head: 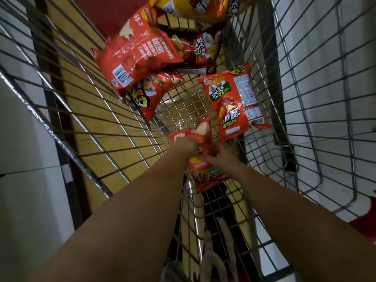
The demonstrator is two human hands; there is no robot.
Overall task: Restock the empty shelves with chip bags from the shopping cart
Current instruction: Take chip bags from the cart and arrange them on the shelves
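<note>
Reaching down into the shopping cart (274,139), both hands met one red chip bag (203,143) near its close end; left hand (186,144) gripped its top, right hand (220,154) curled beneath, long axis running toward the person.

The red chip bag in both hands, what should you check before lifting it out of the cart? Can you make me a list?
1. Left hand grips the red chip bag: ok, fingers curl over its upper part.
2. Right hand holds the bag's other side: ok, though its fingertips are blurred.
3. Bag free of other bags: ok, the orange bag lies just beyond it; whether they touch, cannot tell.
4. Bag not snagged on the cart wires: cannot tell.
5. Way up and out is open: ok, nothing lies over the bag.
6. Shelf ready for it: cannot tell, no shelf in view.
</note>
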